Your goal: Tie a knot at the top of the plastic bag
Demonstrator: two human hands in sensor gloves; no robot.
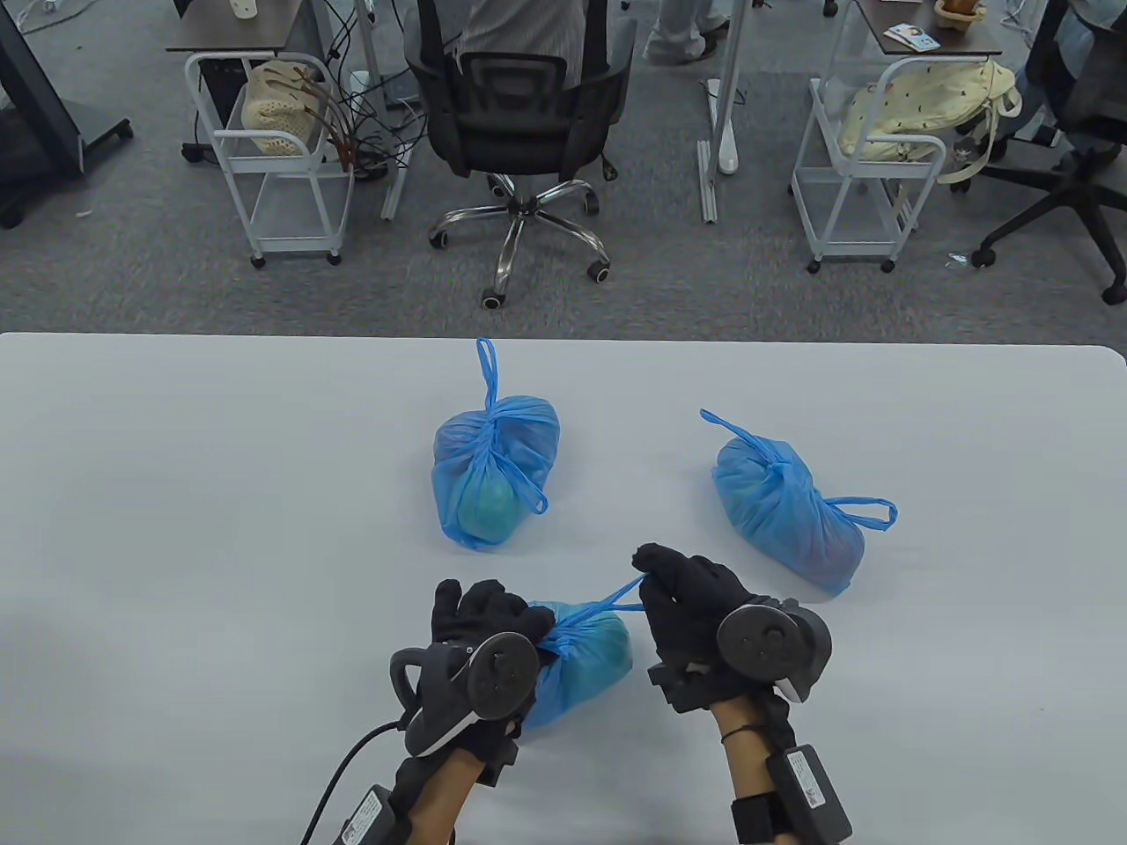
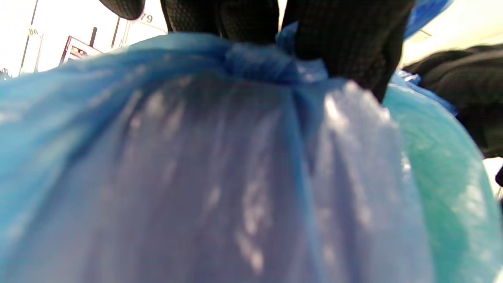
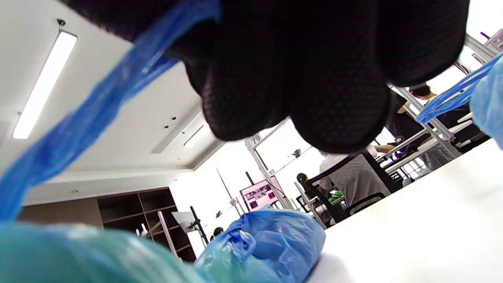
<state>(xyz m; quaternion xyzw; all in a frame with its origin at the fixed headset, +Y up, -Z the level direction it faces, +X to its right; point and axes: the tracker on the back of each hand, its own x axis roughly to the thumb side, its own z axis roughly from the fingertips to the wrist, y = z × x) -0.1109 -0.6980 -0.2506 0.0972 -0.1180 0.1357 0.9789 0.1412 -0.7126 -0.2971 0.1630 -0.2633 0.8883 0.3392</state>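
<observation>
In the table view, the near bag (image 1: 581, 660) lies on the white table (image 1: 176, 493) close to its front edge, between the two hands. The left hand (image 1: 484, 629) is curled over the bag's gathered top at the knot (image 1: 555, 635), gripping it. The right hand (image 1: 691, 607), just right of the bag, pinches the end of a blue handle strip (image 1: 616, 600) that runs taut from the knot to its fingertips. Two more tied blue bags rest farther back: the middle bag (image 1: 493, 471) and the right bag (image 1: 788, 510). In the left wrist view, gloved fingers (image 2: 353, 43) clamp the bunched knot (image 2: 261, 63), with bag plastic filling the frame below. In the right wrist view, curled fingers (image 3: 298, 78) hold the strip (image 3: 90, 114), which slants down to the bag (image 3: 78, 251) at bottom left; another bag (image 3: 263, 243) sits beyond.
</observation>
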